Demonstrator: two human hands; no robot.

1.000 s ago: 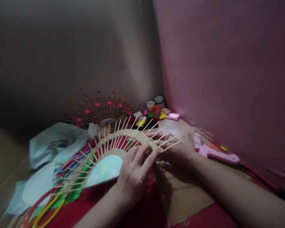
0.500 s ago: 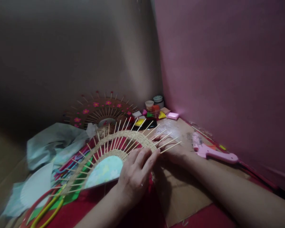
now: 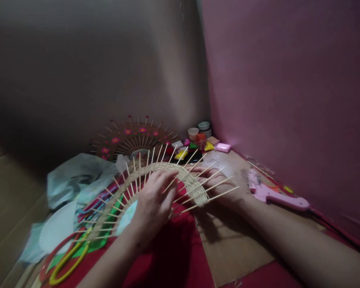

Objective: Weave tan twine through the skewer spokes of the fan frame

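Observation:
A half-round woven fan (image 3: 196, 190) of thin sticks and plaited straw-coloured cord stands tilted in front of me. Its sticks poke out past the outer band, and a pale blue patterned half-disc (image 3: 127, 218) fills its centre, partly covered by my arm. My left hand (image 3: 156, 196) is closed over the near side, fingers at the inner edge of the outer band near its top. Behind the right-hand sticks, my right hand (image 3: 223, 188) grips the band from the far side; some of its fingertips are hidden by the weave.
A pink glue gun (image 3: 283, 199) lies at right on cardboard (image 3: 237, 248). Scissors with red and yellow handles (image 3: 70, 262) and a white paper plate (image 3: 58, 226) are at left. Behind stand a flower-decorated fan (image 3: 127, 131), a paper cup (image 3: 193, 134) and several colourful packets (image 3: 209, 146).
My left hand has moved left and up along the fan, from its right end to near the top of the band. My right hand stays behind the right side. The view has shifted slightly.

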